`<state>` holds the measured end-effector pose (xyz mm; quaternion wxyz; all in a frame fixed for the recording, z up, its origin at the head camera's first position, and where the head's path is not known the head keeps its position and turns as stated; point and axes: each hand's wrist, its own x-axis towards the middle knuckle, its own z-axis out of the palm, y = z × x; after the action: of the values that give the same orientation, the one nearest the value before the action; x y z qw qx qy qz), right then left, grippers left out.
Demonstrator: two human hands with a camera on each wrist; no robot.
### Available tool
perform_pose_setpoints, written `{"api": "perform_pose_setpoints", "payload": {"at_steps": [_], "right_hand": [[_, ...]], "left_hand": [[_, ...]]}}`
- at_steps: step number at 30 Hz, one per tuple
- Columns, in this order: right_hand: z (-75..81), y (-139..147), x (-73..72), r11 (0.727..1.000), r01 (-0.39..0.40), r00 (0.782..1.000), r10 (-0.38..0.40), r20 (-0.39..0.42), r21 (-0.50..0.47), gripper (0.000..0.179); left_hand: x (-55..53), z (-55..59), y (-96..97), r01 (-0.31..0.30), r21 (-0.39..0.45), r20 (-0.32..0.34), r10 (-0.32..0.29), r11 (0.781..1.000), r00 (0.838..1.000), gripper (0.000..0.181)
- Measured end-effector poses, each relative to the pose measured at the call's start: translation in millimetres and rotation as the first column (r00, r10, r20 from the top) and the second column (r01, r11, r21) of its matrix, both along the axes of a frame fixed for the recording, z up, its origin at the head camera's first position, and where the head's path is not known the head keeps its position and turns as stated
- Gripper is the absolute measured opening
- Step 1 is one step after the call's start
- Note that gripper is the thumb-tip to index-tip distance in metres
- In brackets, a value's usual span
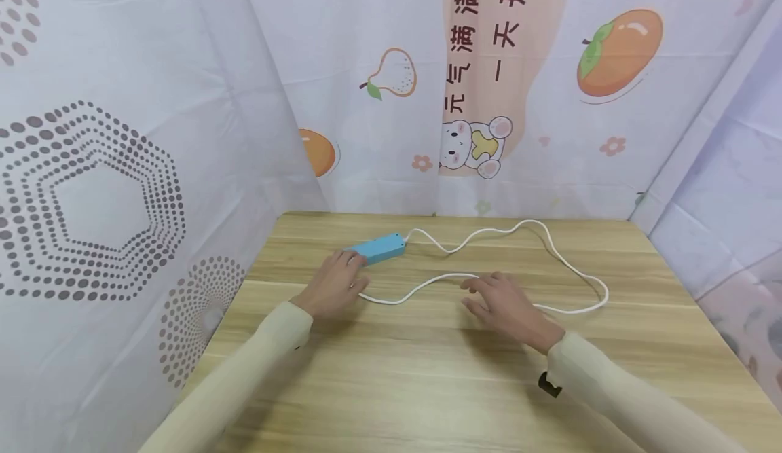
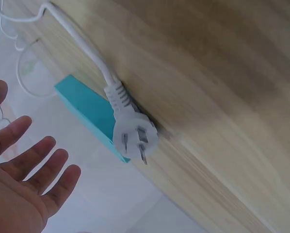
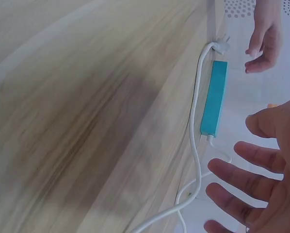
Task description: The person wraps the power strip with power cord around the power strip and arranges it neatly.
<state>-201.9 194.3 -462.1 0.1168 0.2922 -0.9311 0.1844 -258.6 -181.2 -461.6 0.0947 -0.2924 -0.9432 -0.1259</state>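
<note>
A blue power strip (image 1: pixel 381 248) lies on the wooden table, its white cord (image 1: pixel 574 269) looping out to the right and back toward the left. At the cord's end, the white three-pin plug (image 2: pixel 135 133) shows in the left wrist view with its prongs exposed, beside the strip. In the head view my left hand (image 1: pixel 332 284) covers the plug and overlaps the strip's near end; its fingers are spread and relaxed, holding nothing. My right hand (image 1: pixel 510 309) is over the near stretch of cord, fingers loosely extended, with nothing in them.
The wooden table (image 1: pixel 415 385) runs up to a patterned curtain (image 1: pixel 366 147) at the back. Another curtain (image 1: pixel 122 202) hangs along the left edge, and more pale fabric (image 1: pixel 733 188) borders the right. A small dark object (image 1: pixel 549 384) shows under the right sleeve.
</note>
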Motion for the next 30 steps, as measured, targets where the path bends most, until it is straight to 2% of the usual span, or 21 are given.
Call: {"api": "perform_pose_setpoints", "payload": {"at_steps": [9,16,21,30], "right_hand": [[-3.6,-9,3.6,1.0,-0.021,0.999,0.021,0.024,0.0,0.028],[-5.4,-13,7.6,0.999,-0.041,0.998,0.04,0.049,0.006,0.027],[-5.4,-16,12.7,0.998,-0.062,0.996,0.062,0.071,0.002,0.027],[-12.2,-27,19.1,0.994,-0.104,0.993,0.103,0.055,0.013,0.024]], "left_hand": [[-23.1,-0.5,-2.6,-0.046,-0.018,0.001,0.046,0.999,0.999,0.039],[-39.8,-3.3,-5.7,-0.102,-0.062,0.074,0.107,0.993,0.992,0.048],[-52.6,-7.9,-8.6,-0.121,-0.106,0.098,0.132,0.987,0.986,0.056],[-63.0,-17.0,-10.7,-0.137,-0.18,0.141,0.163,0.974,0.976,0.062]]}}
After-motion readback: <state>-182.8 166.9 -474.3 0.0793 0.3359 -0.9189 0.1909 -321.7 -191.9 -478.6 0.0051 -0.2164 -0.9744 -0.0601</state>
